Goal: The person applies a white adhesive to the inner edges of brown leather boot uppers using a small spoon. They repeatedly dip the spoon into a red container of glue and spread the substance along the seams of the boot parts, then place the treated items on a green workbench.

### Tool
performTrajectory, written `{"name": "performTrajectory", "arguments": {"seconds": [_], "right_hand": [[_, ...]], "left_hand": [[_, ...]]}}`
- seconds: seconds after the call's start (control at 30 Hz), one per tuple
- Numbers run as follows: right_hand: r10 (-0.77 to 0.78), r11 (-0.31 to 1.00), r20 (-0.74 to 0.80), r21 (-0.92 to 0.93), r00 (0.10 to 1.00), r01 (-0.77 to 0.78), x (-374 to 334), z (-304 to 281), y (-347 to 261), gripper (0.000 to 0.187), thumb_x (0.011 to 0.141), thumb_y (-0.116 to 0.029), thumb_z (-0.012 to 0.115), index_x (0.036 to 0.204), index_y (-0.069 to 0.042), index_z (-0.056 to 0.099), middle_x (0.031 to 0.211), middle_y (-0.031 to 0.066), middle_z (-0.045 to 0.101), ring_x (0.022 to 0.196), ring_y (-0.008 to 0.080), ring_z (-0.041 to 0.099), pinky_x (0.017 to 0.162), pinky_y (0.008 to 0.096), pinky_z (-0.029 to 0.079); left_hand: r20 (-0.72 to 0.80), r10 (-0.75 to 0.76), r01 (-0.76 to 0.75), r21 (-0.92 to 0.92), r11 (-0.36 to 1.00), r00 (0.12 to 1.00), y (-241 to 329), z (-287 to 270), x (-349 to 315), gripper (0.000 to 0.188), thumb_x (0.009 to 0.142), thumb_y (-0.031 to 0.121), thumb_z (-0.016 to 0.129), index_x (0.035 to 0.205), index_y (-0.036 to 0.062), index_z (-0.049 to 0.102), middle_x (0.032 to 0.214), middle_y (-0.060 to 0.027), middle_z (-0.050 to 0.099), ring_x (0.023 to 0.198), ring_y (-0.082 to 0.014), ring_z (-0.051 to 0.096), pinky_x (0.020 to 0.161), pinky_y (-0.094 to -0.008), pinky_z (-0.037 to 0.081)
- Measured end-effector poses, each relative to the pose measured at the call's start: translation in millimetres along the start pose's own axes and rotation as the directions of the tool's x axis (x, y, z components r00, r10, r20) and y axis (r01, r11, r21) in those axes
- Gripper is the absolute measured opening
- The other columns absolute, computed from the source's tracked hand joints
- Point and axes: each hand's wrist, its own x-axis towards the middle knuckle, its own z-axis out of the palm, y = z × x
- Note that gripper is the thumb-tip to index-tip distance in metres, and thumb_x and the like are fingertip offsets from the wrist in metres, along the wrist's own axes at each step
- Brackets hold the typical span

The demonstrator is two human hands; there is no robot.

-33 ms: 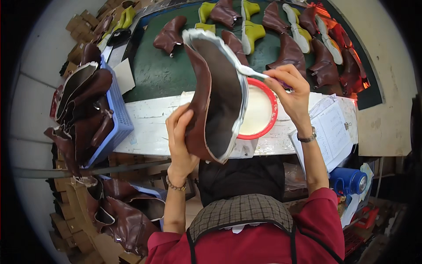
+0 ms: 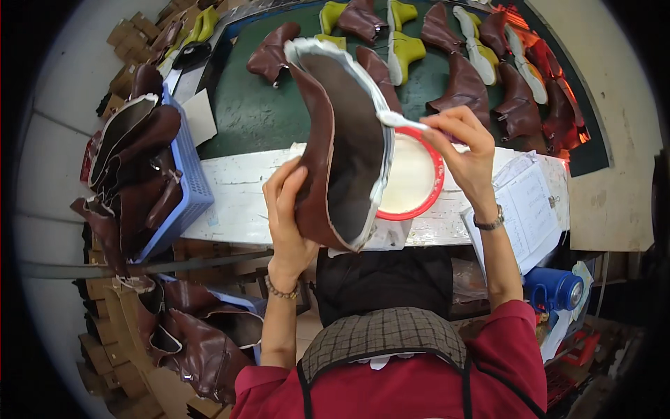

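Note:
My left hand (image 2: 285, 209) grips a brown leather boot upper (image 2: 315, 140) by its side, above the white bench. The dark inside of the upper faces up, and a wet white coating runs along its open edge. Between the thumb and fingers of my right hand (image 2: 466, 150) is a slim white-handled brush (image 2: 405, 122). Its white-covered head touches the coated right edge of the upper; the bristles cannot be made out. Just beneath the brush, a red-rimmed bowl (image 2: 440, 174) of creamy white liquid stands on the bench, partly hidden by the upper.
Brown uppers and yellow lasts with pale soles (image 2: 405, 56) lie on the green surface (image 2: 244, 115) beyond the bench (image 2: 237, 188). A blue basket (image 2: 188, 188) piled with uppers stands left, another pile below it. An open notebook (image 2: 520, 209) and a blue flask (image 2: 551, 288) are at right.
The brush head has slid a little nearer to me along the upper's right edge. The upper has shifted slightly, its far end moving left.

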Motion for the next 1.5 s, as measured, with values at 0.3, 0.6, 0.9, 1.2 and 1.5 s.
{"name": "performTrajectory", "arguments": {"seconds": [0.3,0.6,0.9,1.2,1.5], "right_hand": [[0.075,0.996,0.18,0.04,0.981,-0.083,-43.2,5.8,-49.2,0.021,0.082,-0.001,0.085,0.103,-0.003,0.081,0.09,0.0046,0.066,0.079,0.013,0.065,0.066,0.0265,0.05],[0.142,0.989,0.329,-0.007,0.934,-0.148,-46.0,-5.8,-75.1,0.014,0.085,-0.007,0.083,0.098,-0.002,0.081,0.081,0.0059,0.067,0.07,0.0139,0.064,0.061,0.0284,0.049],[0.375,0.926,0.23,-0.126,0.898,-0.355,-50.4,-18.1,-33.5,0.013,0.094,-0.011,0.073,0.095,0.001,0.079,0.083,0.0114,0.071,0.068,0.0151,0.062,0.061,0.0313,0.046],[0.329,0.829,0.142,-0.517,0.933,-0.214,-60.3,-45.1,12.6,0.012,0.087,-0.018,0.081,0.092,-0.007,0.08,0.087,0.0048,0.071,0.069,0.0207,0.067,0.061,0.0321,0.05],[0.007,0.998,0.226,0.066,0.974,-0.023,-8.9,-10.9,-29.4,0.017,0.082,-0.01,0.086,0.098,-0.009,0.082,0.089,0.0015,0.071,0.078,0.0129,0.063,0.079,0.0299,0.04]], "left_hand": [[-0.231,0.122,-0.104,0.091,0.99,0.965,-12.3,13.1,29.3,0.076,0.079,-0.001,0.082,0.148,0.0069,0.049,0.149,-0.0229,0.049,0.132,-0.0399,0.05,0.107,-0.0458,0.046],[-0.229,0.241,-0.188,0.229,0.955,0.943,-31.2,21.1,33.4,0.064,0.085,0.019,0.083,0.143,0.0169,0.057,0.15,-0.0206,0.049,0.131,-0.0391,0.05,0.109,-0.0482,0.043],[-0.145,-0.052,0.053,0.0,0.999,0.988,-35.2,5.8,16.3,0.064,0.082,-0.001,0.08,0.142,0.0046,0.059,0.141,-0.0196,0.058,0.13,-0.0329,0.057,0.109,-0.0433,0.045],[0.413,-0.734,0.726,-0.669,0.156,0.539,-27.0,-52.3,-33.6,0.027,0.067,-0.01,0.058,0.093,-0.011,0.068,0.064,-0.0155,0.065,0.048,-0.024,0.06,0.05,-0.0345,0.05],[0.478,-0.667,0.672,-0.739,0.047,0.572,-23.3,-45.5,-60.4,0.039,0.062,-0.007,0.059,0.1,-0.0117,0.065,0.074,-0.0178,0.064,0.057,-0.0263,0.059,0.053,-0.0372,0.047]]}}
